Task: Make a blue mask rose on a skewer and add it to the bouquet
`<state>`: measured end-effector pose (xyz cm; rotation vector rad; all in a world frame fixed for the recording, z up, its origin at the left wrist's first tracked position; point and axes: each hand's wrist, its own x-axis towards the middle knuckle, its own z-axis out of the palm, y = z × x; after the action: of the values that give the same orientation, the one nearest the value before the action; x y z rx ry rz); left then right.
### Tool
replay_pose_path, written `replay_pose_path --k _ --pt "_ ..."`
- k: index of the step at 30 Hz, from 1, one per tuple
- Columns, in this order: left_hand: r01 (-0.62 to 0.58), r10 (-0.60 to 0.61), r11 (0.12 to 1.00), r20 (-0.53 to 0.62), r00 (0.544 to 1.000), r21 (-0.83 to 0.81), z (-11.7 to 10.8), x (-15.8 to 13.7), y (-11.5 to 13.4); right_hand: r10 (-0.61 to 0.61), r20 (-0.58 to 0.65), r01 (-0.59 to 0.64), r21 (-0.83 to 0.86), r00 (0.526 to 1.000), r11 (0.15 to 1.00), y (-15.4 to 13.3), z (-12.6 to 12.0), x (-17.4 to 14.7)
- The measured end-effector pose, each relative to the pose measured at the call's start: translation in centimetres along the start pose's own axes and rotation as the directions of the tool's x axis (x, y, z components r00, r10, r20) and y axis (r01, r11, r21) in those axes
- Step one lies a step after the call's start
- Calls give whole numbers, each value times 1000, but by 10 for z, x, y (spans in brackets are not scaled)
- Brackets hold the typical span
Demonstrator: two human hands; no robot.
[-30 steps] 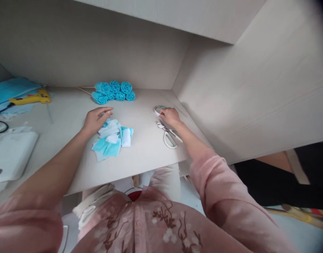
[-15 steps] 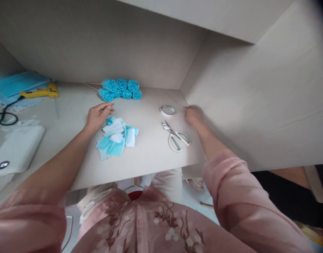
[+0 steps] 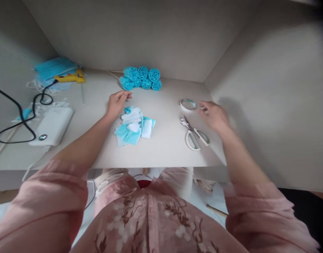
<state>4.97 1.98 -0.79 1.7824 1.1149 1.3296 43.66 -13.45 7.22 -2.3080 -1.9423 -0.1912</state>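
My left hand (image 3: 118, 102) rests on the tabletop, its fingers loosely bent and nothing visible in them. Just in front of it lies a bunch of blue crepe-like roses (image 3: 142, 78) on thin sticks. Nearer to me is a small pile of cut blue and white mask fabric (image 3: 135, 127). My right hand (image 3: 212, 113) is by the right wall, slightly blurred, fingers apart and holding nothing I can see. Close to its fingertips lies a roll of white tape (image 3: 188, 105). Scissors with white handles (image 3: 193, 134) lie on the table nearer to me, a white scrap at their blades.
At the back left, a yellow glue gun (image 3: 70, 77) lies by blue face masks (image 3: 55, 67). Its black cord (image 3: 19, 109) loops on the left. A white power bank (image 3: 54, 124) lies nearer, beside white scraps. Walls stand behind and at the right of the table (image 3: 164, 151).
My right hand has come away from the foot of the right wall, lifting slightly toward me. The whole view has shifted left, showing more of the table's left side. My left hand stays put.
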Motion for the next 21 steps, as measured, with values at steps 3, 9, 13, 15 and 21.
replay_pose_path --k 3,9,13,15,21 --pt "-6 6 1000 -25 1000 -4 0 3 -5 -209 -13 202 319 978 926 -54 0 -19" --pt "17 -12 999 93 996 -48 8 4 -11 -332 80 225 589 940 776 -126 23 -26" --pt "39 -14 994 241 970 -98 7 -2 -3 -364 138 163 712 921 682 -145 42 -5" --pt "78 -27 987 333 942 -140 6 -9 5 -359 156 116 769 920 629 -152 49 8" --pt "151 -10 954 475 880 -260 15 -39 36 -307 315 -151 876 898 457 -157 50 21"
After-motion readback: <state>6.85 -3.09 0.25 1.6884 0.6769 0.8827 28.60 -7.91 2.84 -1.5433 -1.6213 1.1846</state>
